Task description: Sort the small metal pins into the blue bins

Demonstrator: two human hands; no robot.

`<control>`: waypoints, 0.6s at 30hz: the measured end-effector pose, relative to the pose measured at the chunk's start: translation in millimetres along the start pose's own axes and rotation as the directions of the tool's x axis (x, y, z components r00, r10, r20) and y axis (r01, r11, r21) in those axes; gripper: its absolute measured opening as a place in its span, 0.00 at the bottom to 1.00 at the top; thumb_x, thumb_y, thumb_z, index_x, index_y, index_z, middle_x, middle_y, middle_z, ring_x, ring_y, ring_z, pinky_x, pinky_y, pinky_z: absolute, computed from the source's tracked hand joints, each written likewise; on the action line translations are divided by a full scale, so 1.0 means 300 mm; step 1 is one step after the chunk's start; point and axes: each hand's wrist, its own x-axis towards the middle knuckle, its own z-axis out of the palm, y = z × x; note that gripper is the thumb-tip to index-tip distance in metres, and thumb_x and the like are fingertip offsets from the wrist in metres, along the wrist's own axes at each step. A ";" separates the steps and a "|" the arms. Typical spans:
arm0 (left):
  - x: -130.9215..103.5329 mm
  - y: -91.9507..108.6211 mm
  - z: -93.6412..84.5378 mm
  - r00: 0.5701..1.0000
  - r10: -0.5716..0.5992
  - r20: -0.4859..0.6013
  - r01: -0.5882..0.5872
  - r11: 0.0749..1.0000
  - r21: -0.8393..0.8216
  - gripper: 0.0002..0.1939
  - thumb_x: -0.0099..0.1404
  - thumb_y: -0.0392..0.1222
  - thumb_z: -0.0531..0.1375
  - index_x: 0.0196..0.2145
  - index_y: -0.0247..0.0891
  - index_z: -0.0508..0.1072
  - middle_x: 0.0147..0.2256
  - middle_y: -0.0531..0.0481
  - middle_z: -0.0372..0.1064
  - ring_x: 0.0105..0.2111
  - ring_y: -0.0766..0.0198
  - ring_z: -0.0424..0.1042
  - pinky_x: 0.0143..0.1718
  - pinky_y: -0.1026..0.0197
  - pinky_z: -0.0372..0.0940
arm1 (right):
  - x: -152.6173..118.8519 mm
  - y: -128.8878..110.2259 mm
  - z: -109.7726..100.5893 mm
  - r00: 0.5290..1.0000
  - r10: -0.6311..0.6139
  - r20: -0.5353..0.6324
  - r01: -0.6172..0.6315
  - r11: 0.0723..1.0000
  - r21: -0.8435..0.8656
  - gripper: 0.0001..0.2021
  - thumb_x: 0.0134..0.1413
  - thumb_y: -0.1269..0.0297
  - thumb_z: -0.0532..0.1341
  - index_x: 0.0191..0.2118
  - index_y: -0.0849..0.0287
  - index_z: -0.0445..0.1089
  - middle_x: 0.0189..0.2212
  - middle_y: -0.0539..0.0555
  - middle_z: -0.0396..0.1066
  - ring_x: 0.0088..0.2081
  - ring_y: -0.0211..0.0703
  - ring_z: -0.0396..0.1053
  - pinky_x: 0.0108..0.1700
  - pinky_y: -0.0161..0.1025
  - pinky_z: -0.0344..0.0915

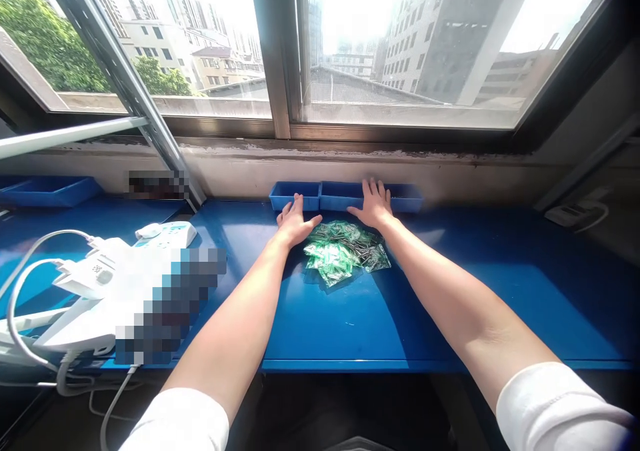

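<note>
Both my arms reach forward over a blue table. My left hand [294, 224] is open, fingers spread, at the front of a small blue bin [280, 201]. Further right, my right hand [374, 204] is also open, its fingers reaching over the front wall of a longer blue bin [340, 201]. The two bins stand side by side against the wall. Between and just below my hands lies a pile of small clear plastic bags [333, 261] with green markings. Dark, thin pieces show inside some bags at the right of the pile; I cannot tell what they are.
At left stand a white power strip [167, 236] with plugged-in white adapters [93, 268] and looping cables. A metal rack post [135, 98] rises there, with another blue tray [55, 191] behind it. A window lines the back; a white device [567, 212] sits far right.
</note>
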 end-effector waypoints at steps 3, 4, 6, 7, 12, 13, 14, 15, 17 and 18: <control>-0.001 0.005 -0.004 1.000 -0.002 0.012 0.002 1.000 0.017 0.42 0.57 0.61 0.55 0.65 0.46 0.49 0.66 0.47 0.41 0.65 0.45 0.40 0.62 0.42 0.44 | -0.016 0.049 -0.022 0.998 0.054 0.021 -0.053 0.998 -0.029 0.45 0.50 0.47 0.57 0.67 0.64 0.37 0.68 0.64 0.33 0.67 0.60 0.28 0.64 0.61 0.32; 0.000 0.005 -0.004 1.000 -0.009 0.015 0.009 1.000 0.014 0.41 0.58 0.61 0.55 0.65 0.46 0.49 0.66 0.46 0.41 0.65 0.46 0.40 0.62 0.42 0.44 | -0.021 0.075 -0.030 0.997 0.070 0.017 -0.070 0.997 -0.038 0.42 0.52 0.50 0.56 0.66 0.64 0.39 0.67 0.64 0.36 0.67 0.60 0.30 0.64 0.61 0.32; 0.002 0.005 -0.004 1.000 -0.019 0.013 0.019 1.000 0.003 0.41 0.58 0.62 0.54 0.65 0.45 0.49 0.66 0.46 0.43 0.65 0.46 0.41 0.61 0.42 0.45 | -0.032 0.131 -0.047 0.994 0.109 0.013 -0.108 0.992 -0.067 0.36 0.52 0.55 0.56 0.64 0.64 0.48 0.65 0.64 0.47 0.66 0.60 0.36 0.64 0.61 0.33; 0.002 0.006 -0.004 1.000 -0.020 0.011 0.020 1.000 -0.002 0.41 0.58 0.62 0.54 0.64 0.45 0.49 0.66 0.46 0.43 0.65 0.46 0.42 0.61 0.42 0.45 | -0.037 0.157 -0.054 0.992 0.121 0.021 -0.119 0.989 -0.089 0.32 0.52 0.58 0.56 0.62 0.64 0.53 0.62 0.64 0.53 0.65 0.61 0.41 0.64 0.61 0.34; -0.011 0.020 -0.006 0.999 0.041 -0.013 -0.040 0.998 0.045 0.39 0.59 0.60 0.55 0.64 0.44 0.50 0.66 0.46 0.40 0.65 0.47 0.41 0.62 0.43 0.43 | -0.075 0.217 -0.065 0.997 0.070 -0.039 -0.076 0.983 -0.165 0.20 0.52 0.62 0.57 0.51 0.61 0.66 0.49 0.62 0.66 0.53 0.58 0.57 0.56 0.57 0.48; -0.015 0.026 -0.008 0.998 0.059 -0.020 -0.058 0.997 0.059 0.39 0.59 0.59 0.54 0.64 0.44 0.51 0.67 0.46 0.39 0.65 0.47 0.41 0.62 0.43 0.43 | -0.086 0.216 -0.063 0.995 0.074 -0.064 -0.083 0.983 -0.163 0.19 0.52 0.61 0.57 0.50 0.60 0.67 0.48 0.62 0.67 0.52 0.58 0.57 0.54 0.57 0.49; -0.019 0.032 -0.011 0.997 0.077 -0.026 -0.075 0.995 0.070 0.38 0.60 0.59 0.54 0.63 0.43 0.52 0.67 0.46 0.39 0.65 0.48 0.41 0.62 0.43 0.43 | -0.097 0.213 -0.059 0.992 0.084 -0.090 -0.097 0.983 -0.153 0.17 0.53 0.61 0.56 0.48 0.59 0.68 0.48 0.61 0.67 0.51 0.57 0.57 0.53 0.56 0.49; -0.023 0.038 -0.014 0.995 0.093 -0.030 -0.090 0.993 0.075 0.36 0.60 0.59 0.53 0.63 0.43 0.53 0.66 0.46 0.40 0.65 0.48 0.42 0.62 0.44 0.43 | -0.110 0.209 -0.055 0.988 0.096 -0.118 -0.112 0.984 -0.140 0.16 0.53 0.61 0.56 0.47 0.58 0.69 0.47 0.61 0.67 0.51 0.57 0.57 0.52 0.56 0.49; -0.031 0.050 -0.018 0.992 0.124 -0.036 -0.121 0.990 0.078 0.34 0.61 0.58 0.53 0.62 0.42 0.56 0.66 0.45 0.42 0.65 0.49 0.43 0.62 0.45 0.43 | -0.136 0.204 -0.045 0.974 0.137 -0.180 -0.158 0.981 -0.110 0.15 0.53 0.61 0.56 0.46 0.57 0.69 0.47 0.60 0.67 0.51 0.57 0.56 0.50 0.56 0.48; -0.035 0.056 -0.019 0.990 0.139 -0.040 -0.135 0.988 0.079 0.34 0.61 0.58 0.53 0.61 0.41 0.57 0.65 0.44 0.44 0.64 0.49 0.44 0.62 0.45 0.44 | -0.148 0.203 -0.040 0.964 0.162 -0.212 -0.185 0.978 -0.093 0.14 0.53 0.61 0.56 0.45 0.57 0.69 0.47 0.60 0.67 0.51 0.57 0.55 0.50 0.57 0.47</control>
